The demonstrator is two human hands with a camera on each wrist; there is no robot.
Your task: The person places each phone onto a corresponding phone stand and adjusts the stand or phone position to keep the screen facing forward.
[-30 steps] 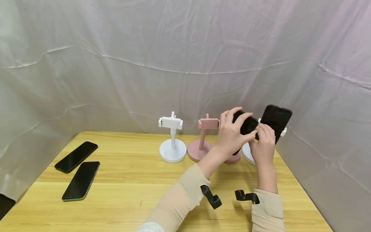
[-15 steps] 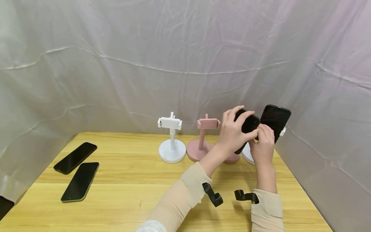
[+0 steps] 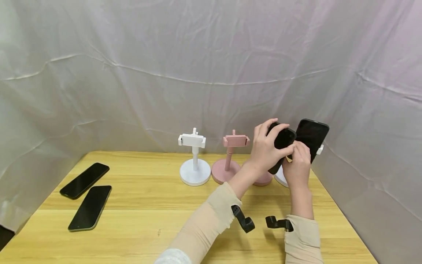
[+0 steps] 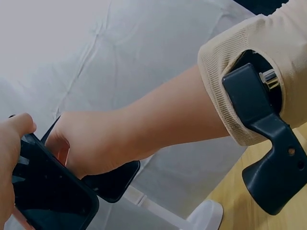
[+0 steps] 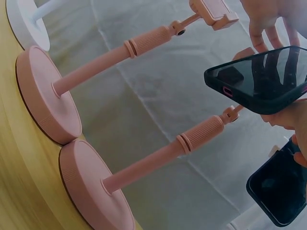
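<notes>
My left hand (image 3: 265, 148) grips a black phone (image 3: 284, 141) by its edges, thumb on the near side and fingers across the far side. The phone tilts in front of a pink phone stand, whose base (image 3: 262, 179) shows below it. Behind the phone, part of the stand's clamp (image 5: 243, 53) peeks out in the right wrist view. My right hand (image 3: 298, 167) is at the phone's right edge with curled fingers, pinching what looks like the clamp's end; the phone partly hides this grip.
A white stand at far right, its base (image 3: 280, 178) partly hidden, bears another black phone (image 3: 312, 135) close behind my right hand. Another pink stand (image 3: 227, 169) and a white stand (image 3: 195, 171) are to the left. Two phones, one (image 3: 85, 180) behind the other (image 3: 90, 208), lie at the table's left.
My left hand and its phone have shifted slightly right, and the phone's lower end has swung right. My right hand stays at nearly the same spot.
</notes>
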